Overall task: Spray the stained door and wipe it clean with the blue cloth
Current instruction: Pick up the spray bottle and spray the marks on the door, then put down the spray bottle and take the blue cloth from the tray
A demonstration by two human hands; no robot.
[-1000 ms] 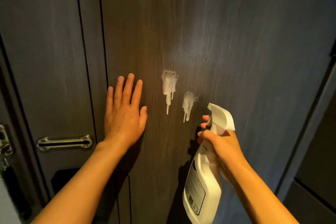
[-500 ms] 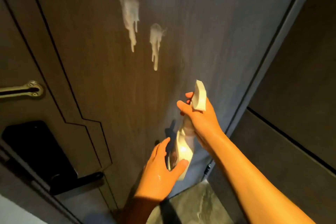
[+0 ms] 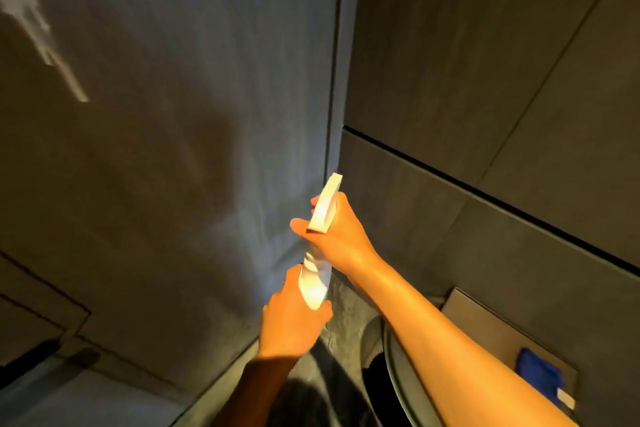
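Observation:
The white spray bottle point(image 3: 316, 274) hangs low in front of the dark door point(image 3: 173, 166), near its right edge. My right hand point(image 3: 341, 236) grips the bottle's neck under the white trigger head. My left hand point(image 3: 294, 322) is closed around the bottle's base from below. A white foamy stain point(image 3: 31, 21) shows blurred at the far upper left of the door. The blue cloth point(image 3: 538, 374) lies on a brown box at the lower right, away from both hands.
A dark panelled wall point(image 3: 502, 97) stands to the right of the door. A brown cardboard box point(image 3: 491, 329) sits on the floor at the lower right, with a round dark bin point(image 3: 391, 374) beside it. Grey stone floor point(image 3: 346, 315) shows below my hands.
My view has swung down and to the right, so the stains slid to the upper left. My left hand left the door and closed on the bottle's base. The bottle was lowered.

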